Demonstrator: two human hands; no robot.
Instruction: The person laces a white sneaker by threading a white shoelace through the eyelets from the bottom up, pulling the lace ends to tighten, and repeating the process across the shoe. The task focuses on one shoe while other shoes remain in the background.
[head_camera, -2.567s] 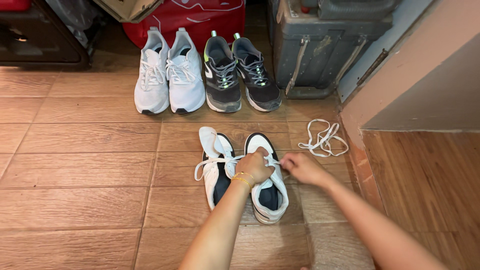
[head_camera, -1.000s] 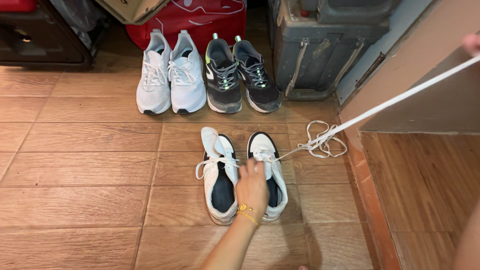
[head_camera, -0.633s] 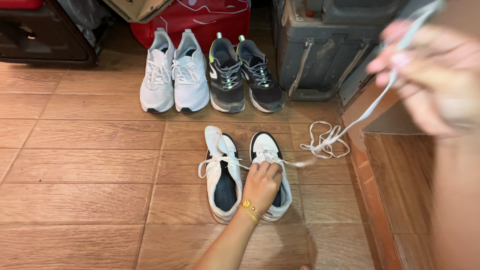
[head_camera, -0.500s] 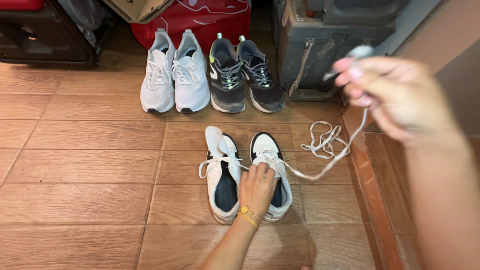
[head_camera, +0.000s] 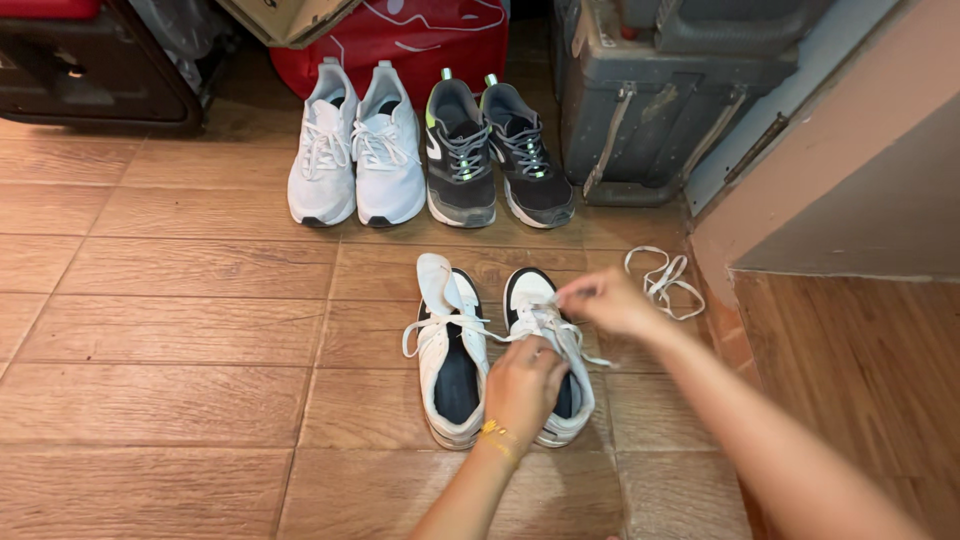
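Observation:
A white-and-black pair of sneakers lies on the wood-look floor; the left shoe (head_camera: 445, 350) has its tongue pulled up and a loose lace across it. My left hand (head_camera: 525, 385), with a gold bracelet at the wrist, grips the right shoe (head_camera: 530, 295) at its opening. My right hand (head_camera: 605, 300) is just past that shoe's toe side and pinches its white lace (head_camera: 588, 352) near the eyelets. The slack of the lace trails beside the shoe.
A separate loose white lace (head_camera: 662, 280) lies by the raised wooden step (head_camera: 850, 350) on the right. White sneakers (head_camera: 355, 150) and grey-black sneakers (head_camera: 495, 150) stand in a row behind, before a red bag (head_camera: 400, 40), a grey case (head_camera: 650, 90) and a black box (head_camera: 90, 70).
My right hand pulled the lace far out up to the right, then came back down to the right shoe's eyelets. The left hand stayed on the shoe.

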